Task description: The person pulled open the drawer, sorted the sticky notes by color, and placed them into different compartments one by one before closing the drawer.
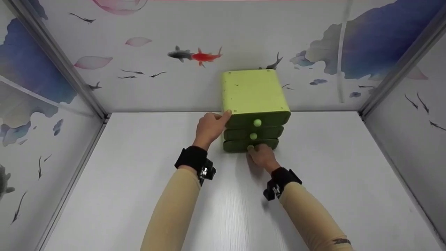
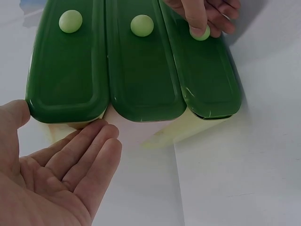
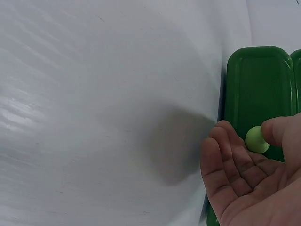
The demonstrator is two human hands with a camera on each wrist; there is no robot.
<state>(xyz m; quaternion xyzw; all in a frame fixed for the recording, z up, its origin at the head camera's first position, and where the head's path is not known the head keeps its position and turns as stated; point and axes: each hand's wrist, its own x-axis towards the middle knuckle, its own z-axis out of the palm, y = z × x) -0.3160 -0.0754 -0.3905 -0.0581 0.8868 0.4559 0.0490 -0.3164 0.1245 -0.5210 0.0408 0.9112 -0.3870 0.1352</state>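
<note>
A small three-drawer cabinet (image 1: pixel 256 91) with a light green body and dark green drawer fronts stands against the back wall. My left hand (image 1: pixel 210 128) is at its upper left corner: the thumb touches the top edge, and the fairly straight fingers (image 2: pixel 96 155) lie along the side. Down at the bottom drawer (image 1: pixel 234 146), my right hand (image 1: pixel 263 156) pinches the round light green knob (image 3: pixel 257 140), its thumb on the knob and fingers beneath. The top knob (image 1: pixel 257 122) and the middle knob (image 1: pixel 253 136) are untouched. All three drawer fronts sit close to the body.
The cabinet stands on a white tabletop (image 1: pixel 139 157). Behind it rises a white wall (image 1: pixel 195 87) printed with fish, petals and blue lotus leaves. Side panels with metal frame posts (image 1: pixel 66 59) enclose the table left and right. Each wrist wears a black strap (image 1: pixel 191 157) with a camera.
</note>
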